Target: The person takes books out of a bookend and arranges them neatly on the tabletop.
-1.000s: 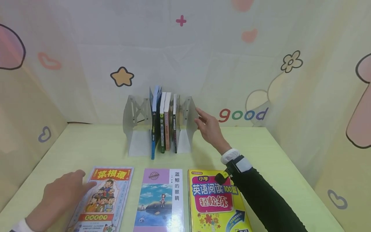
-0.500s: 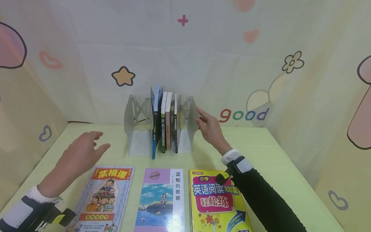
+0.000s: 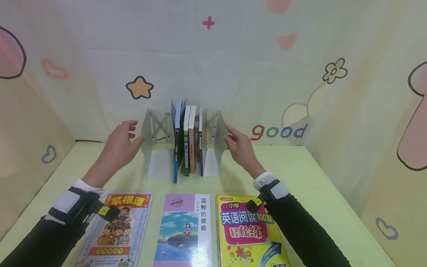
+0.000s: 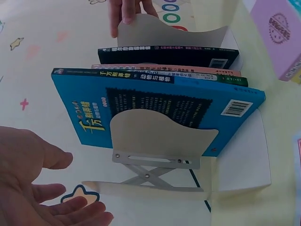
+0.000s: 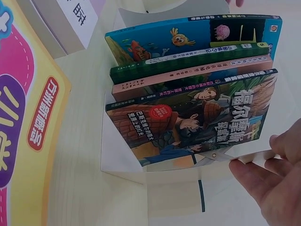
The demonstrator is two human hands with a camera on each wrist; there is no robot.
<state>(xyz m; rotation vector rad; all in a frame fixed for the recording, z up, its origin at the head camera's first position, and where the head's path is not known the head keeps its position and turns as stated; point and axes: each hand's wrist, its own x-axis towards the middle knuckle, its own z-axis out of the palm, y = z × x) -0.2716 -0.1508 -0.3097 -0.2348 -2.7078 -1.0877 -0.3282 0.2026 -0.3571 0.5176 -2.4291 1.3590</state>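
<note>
A grey expandable metal bookend stands at the back of the table with several books upright in it: blue, green, pink and black spines. My left hand hovers open just left of its left end plate, not touching it; in the left wrist view the palm faces that plate. Straight fingers of my right hand rest against the right end plate. The right wrist view shows those fingertips on the plate's edge beside the black-covered book.
Three books lie flat along the front edge: a comic-cover book, a purple and white book and a yellow book. Patterned cloth walls close in the pale green table on three sides.
My left hand lifted off the comic-cover book and moved up and right to the bookend's left plate. The right hand stayed on the right plate.
</note>
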